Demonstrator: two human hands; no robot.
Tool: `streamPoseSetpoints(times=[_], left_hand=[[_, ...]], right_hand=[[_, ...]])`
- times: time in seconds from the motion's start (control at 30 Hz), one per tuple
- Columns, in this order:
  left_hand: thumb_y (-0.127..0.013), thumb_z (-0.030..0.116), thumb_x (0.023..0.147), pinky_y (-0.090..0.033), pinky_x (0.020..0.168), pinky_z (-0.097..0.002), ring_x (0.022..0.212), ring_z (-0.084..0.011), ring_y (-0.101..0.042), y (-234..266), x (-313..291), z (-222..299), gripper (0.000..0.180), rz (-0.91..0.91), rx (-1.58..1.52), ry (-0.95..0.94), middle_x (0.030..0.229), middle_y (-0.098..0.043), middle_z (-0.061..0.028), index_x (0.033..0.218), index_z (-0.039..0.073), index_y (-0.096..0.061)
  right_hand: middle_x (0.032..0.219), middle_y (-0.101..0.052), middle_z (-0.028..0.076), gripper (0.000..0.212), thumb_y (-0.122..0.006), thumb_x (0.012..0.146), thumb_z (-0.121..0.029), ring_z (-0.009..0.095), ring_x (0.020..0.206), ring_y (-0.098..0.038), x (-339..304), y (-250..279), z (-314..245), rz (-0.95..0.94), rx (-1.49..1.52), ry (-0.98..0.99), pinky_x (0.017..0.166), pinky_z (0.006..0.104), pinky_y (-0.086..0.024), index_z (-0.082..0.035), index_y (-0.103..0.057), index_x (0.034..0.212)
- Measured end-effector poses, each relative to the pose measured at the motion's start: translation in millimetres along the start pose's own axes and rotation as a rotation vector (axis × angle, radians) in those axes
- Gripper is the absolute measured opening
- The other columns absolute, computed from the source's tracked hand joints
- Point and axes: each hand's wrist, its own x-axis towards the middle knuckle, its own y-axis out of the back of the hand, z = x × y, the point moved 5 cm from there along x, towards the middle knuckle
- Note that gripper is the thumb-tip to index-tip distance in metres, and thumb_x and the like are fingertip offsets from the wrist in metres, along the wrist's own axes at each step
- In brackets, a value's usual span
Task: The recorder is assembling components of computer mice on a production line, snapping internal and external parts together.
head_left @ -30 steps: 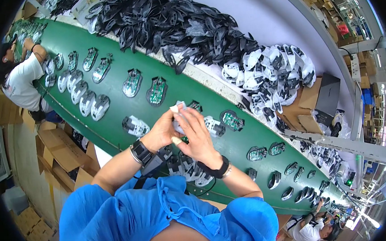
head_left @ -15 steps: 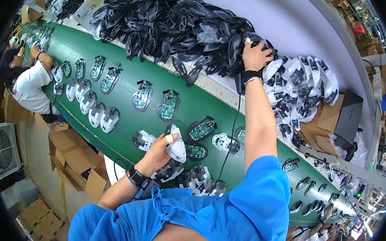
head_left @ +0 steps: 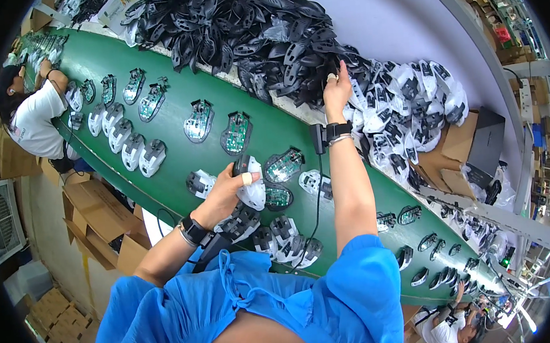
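Note:
My left hand (head_left: 228, 190) is closed round a white and grey mouse shell (head_left: 253, 192), held above the green belt near my body. At the pile's right end, my right hand (head_left: 337, 94) is turned on its side, thumb and fingers round a black mouse shell (head_left: 335, 65); its far fingers are partly hidden. The black shells (head_left: 214, 29) lie heaped along the belt's far side. Close to my left hand are mouse bases with green circuit boards (head_left: 284, 166) and another white mouse shell (head_left: 200, 184). Several more grey and white shells (head_left: 284, 231) stand before me.
White shells in plastic film (head_left: 404, 99) are heaped right of the black ones, beside an open cardboard box (head_left: 452, 146). A black cable (head_left: 319, 206) hangs across the belt (head_left: 181, 191). A co-worker (head_left: 38, 118) sits at far left; more cardboard boxes (head_left: 99, 209) stand below.
My right hand has shifted slightly left and turned from lying spread on the heap to a sideways grasp among the black shells. My left hand still holds the white and grey mouse shell.

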Motion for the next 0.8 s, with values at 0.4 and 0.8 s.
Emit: streamPoseSetpoints(times=[0.4, 0.8], left_hand=[[-0.072, 0.014, 0.078, -0.049, 0.075, -0.0299, 0.082, -0.014, -0.06, -10, -26, 20, 0.042, -0.127, 0.01, -0.07, 0.094, -0.061, -0.0031, 0.112, 0.002, -0.051], [-0.076, 0.01, 0.074, -0.046, 0.084, -0.0253, 0.095, -0.0099, -0.057, -50, -73, -2, 0.061, -0.332, 0.177, -0.166, 0.106, -0.06, -0.0034, 0.126, 0.001, -0.046]], right_hand=[[0.084, -0.059, -0.001, 0.023, -0.05, 0.094, -0.013, 0.007, 0.068, -0.047, -41, 74, -84, -0.409, 0.877, -0.474, 0.058, 0.0232, -0.037, 0.0, -0.064, 0.108], [0.085, -0.057, -0.002, 0.04, -0.052, 0.089, -0.011, 0.003, 0.071, -0.045, -254, 138, -88, -0.295, 0.511, -0.403, 0.06, 0.0166, -0.032, -0.007, -0.056, 0.128]])
